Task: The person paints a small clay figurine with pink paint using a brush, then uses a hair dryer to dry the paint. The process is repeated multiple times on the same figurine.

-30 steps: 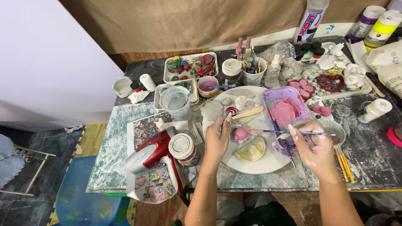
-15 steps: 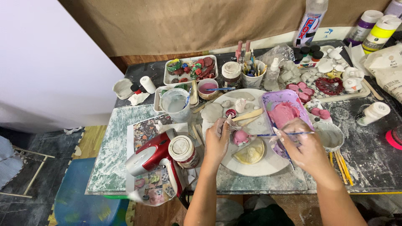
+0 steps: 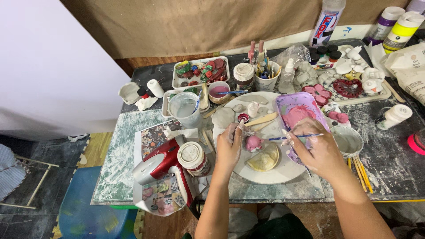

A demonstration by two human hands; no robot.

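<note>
My right hand (image 3: 315,148) holds a thin blue-handled paintbrush (image 3: 293,137) whose tip touches a small pink clay figure (image 3: 253,143) on a round white plate (image 3: 283,170). My left hand (image 3: 229,146) steadies the figure by a short stick at its top. A pale yellow wedge-shaped clay piece (image 3: 264,160) lies on the plate just in front of the figure. Behind my right hand sits a purple palette tray (image 3: 295,110) smeared with pink paint.
A red hair dryer (image 3: 161,163) and a lidded jar (image 3: 193,157) lie left of the plate. A water cup (image 3: 183,108), a brush cup (image 3: 267,75), trays of painted clay pieces (image 3: 201,71), a small bowl (image 3: 347,140) and paint bottles (image 3: 400,31) crowd the table.
My right hand has drawn the brush from the purple palette leftward to the pink figure. My left hand stays at the figure.
</note>
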